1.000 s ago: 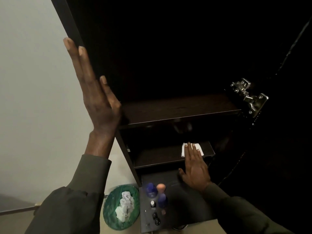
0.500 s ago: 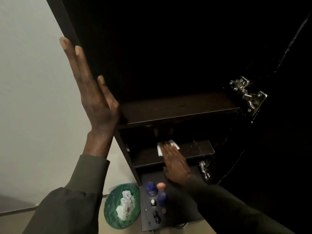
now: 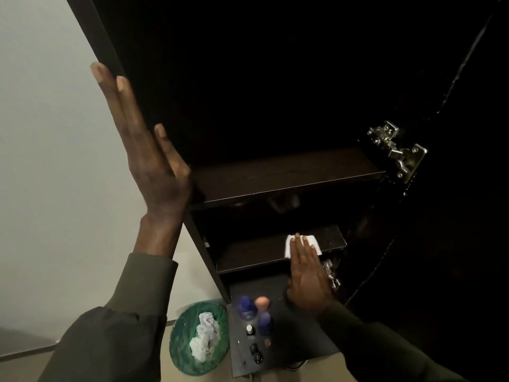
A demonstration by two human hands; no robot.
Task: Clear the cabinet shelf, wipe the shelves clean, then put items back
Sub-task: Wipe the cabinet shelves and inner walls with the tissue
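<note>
I look down into a dark brown cabinet. My left hand (image 3: pixel 148 150) lies flat, fingers straight, against the cabinet's left side panel (image 3: pixel 102 37). My right hand (image 3: pixel 307 277) presses a white cloth (image 3: pixel 312 239) with straight fingers onto the lower shelf (image 3: pixel 248 253), near its right end. The upper shelf (image 3: pixel 281 172) is bare. Below stand several small bottles: two blue ones (image 3: pixel 246 307), an orange-topped one (image 3: pixel 261 302) and some tiny dark ones (image 3: pixel 256 351), on a dark surface (image 3: pixel 297 343).
A green bin (image 3: pixel 184 337) holding crumpled white paper sits on the floor left of the cabinet. Metal hinges (image 3: pixel 399 150) stick out on the right, where the open dark door (image 3: pixel 454 188) hangs. A pale wall fills the left.
My right hand slid the white cloth left along the lower shelf, then back right to about its place a second ago. The left hand stayed on the side panel.
</note>
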